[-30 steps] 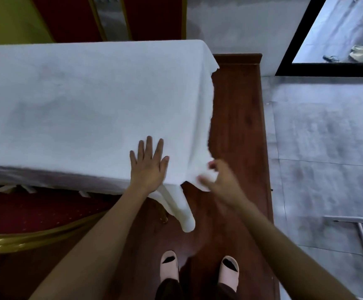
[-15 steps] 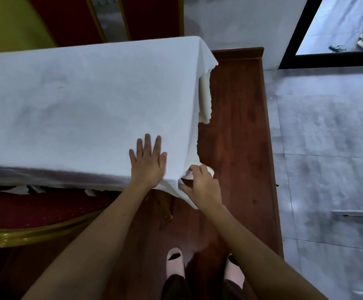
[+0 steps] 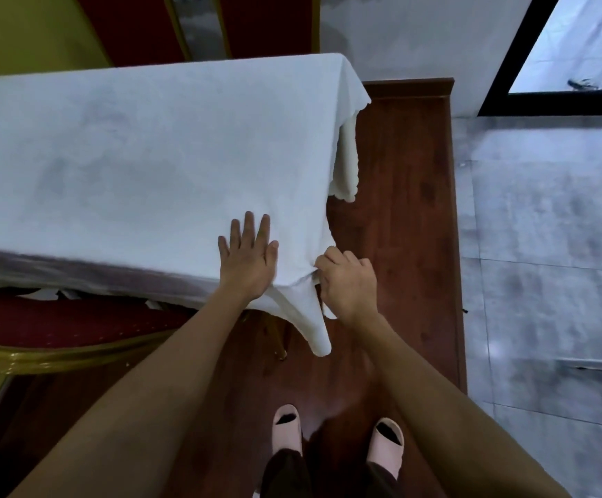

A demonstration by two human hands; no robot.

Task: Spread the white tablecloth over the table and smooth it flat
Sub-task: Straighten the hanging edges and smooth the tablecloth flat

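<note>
The white tablecloth (image 3: pixel 148 152) covers the whole tabletop and lies mostly flat. Its near right corner hangs down in a long fold (image 3: pixel 310 318) toward the floor. My left hand (image 3: pixel 247 262) lies flat, fingers spread, pressing the cloth at the near right corner of the table. My right hand (image 3: pixel 346 282) is beside that corner, fingers closed on the cloth's hanging edge, which bunches at the grip. A scalloped flap (image 3: pixel 346 167) drops over the table's right side. The table itself is hidden under the cloth.
A red chair seat with a gold frame (image 3: pixel 58 339) sits under the near edge at left. I stand on a wooden platform (image 3: pixel 400 210), with grey floor tiles (image 3: pixel 543 246) to the right. A dark-framed doorway (image 3: pixel 543 88) is at far right.
My right hand moved left from out in the open to the table corner and closed on the hanging cloth. The right side flap dropped closer to the table. My left hand stayed pressed flat.
</note>
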